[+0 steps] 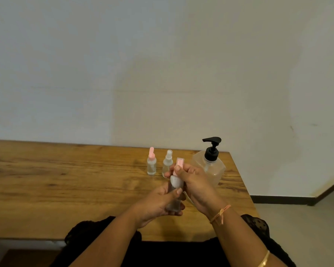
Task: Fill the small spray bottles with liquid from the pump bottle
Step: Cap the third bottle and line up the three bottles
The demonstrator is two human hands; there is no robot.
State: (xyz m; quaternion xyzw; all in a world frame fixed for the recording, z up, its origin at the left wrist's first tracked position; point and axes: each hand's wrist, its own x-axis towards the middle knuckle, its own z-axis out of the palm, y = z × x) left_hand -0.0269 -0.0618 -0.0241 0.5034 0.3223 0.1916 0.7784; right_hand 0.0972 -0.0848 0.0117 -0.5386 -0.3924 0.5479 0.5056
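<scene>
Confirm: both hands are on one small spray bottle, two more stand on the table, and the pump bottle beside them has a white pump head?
Not quite: the head view shows the pump bottle's pump head is black, not white. Otherwise right: left hand and right hand grip one small spray bottle; the pink-topped bottle and clear-topped bottle stand on the table.

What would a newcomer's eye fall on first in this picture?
The two hands at the centre: the left hand grips a small clear spray bottle and the right hand holds its pink cap. Behind them on the wooden table stand a pink-topped bottle, a clear-topped bottle and the black-topped pump bottle.
</scene>
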